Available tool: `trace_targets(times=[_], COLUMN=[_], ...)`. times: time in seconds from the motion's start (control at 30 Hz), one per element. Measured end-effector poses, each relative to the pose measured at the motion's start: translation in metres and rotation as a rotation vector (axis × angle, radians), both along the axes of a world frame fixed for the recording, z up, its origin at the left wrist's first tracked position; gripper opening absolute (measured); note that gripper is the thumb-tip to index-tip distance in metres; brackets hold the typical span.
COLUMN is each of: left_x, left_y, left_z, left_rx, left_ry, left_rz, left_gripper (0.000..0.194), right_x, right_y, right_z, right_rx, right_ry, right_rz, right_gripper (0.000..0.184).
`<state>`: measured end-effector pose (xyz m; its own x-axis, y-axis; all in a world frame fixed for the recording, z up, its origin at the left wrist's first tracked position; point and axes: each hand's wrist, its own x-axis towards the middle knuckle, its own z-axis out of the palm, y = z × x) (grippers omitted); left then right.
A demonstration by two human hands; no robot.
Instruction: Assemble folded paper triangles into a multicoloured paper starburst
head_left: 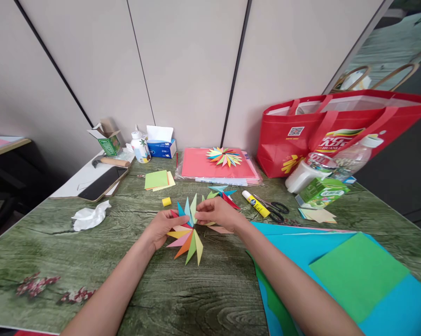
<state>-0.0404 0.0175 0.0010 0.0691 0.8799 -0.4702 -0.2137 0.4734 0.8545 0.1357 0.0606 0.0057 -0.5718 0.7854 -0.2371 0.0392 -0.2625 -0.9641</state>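
Note:
A paper pinwheel (185, 243) of folded, pointed strips in several colours is held above the table. My left hand (162, 227) grips it at its left side, thumb pressed on the blue and red points. At its upper right, my right hand (215, 213) pinches near the pale green points, its fingers closed together. Behind my right hand lie loose folded paper points (224, 192) in blue, red and green, partly hidden by it. A yellow glue-stick cap (166, 201) rests just beyond my left hand. An uncapped glue stick (256, 204) lies right of my right hand.
Scissors (275, 207) lie beside the glue stick. A finished paper wheel (224, 157) sits on packed red paper (196, 163) at the back. Blue sheets (298, 247) cover the right front. A phone (101, 183), crumpled tissue (90, 216) and red bag (284, 135) stand around.

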Motion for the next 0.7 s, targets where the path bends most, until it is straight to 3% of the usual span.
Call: trace_targets(times=[0.3,0.7], left_x=[0.0011,0.0023], left_y=[0.0001,-0.0006], left_z=[-0.0015,-0.0027], left_rx=[0.015,0.025], left_ry=[0.0,-0.031], left_rz=[0.002,0.012], left_gripper=[0.024,0.023], right_x=[-0.006,-0.0072], right_y=[-0.005,-0.0052], right_z=[-0.0013,-0.0025], right_rx=[-0.089,-0.089], right_ry=[0.054,0.058], right_rz=[-0.04,-0.054], right_gripper=[0.032,0.034])
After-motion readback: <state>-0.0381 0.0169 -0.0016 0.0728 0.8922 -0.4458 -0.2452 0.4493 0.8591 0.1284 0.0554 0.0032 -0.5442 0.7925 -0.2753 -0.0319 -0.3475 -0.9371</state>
